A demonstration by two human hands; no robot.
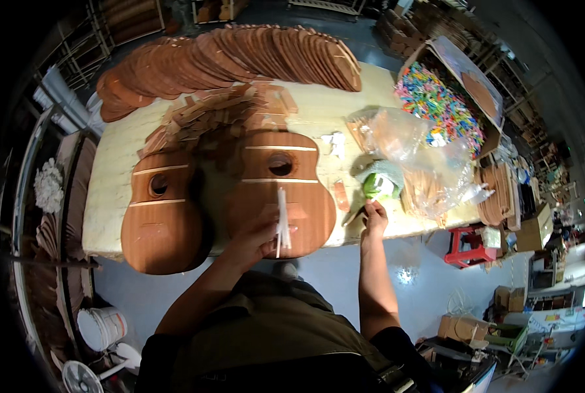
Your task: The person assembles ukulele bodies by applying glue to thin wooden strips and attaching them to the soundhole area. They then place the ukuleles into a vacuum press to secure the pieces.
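My left hand is closed around a bundle of thin white strips, held upright over a brown wooden guitar soundboard. That board has a round sound hole and two pale wooden braces glued across it. To its left lies a second, similar soundboard. My right hand is pinched at the front of a green container wrapped in a grey-green cloth. Something thin and pale is between its fingers, its tip reaching the container's white contents; its kind cannot be made out.
A long row of thin wooden plates leans along the table's far edge. Small wood offcuts lie before it. Clear plastic bags and a box of colourful clips stand at right. A red stool is beside the table.
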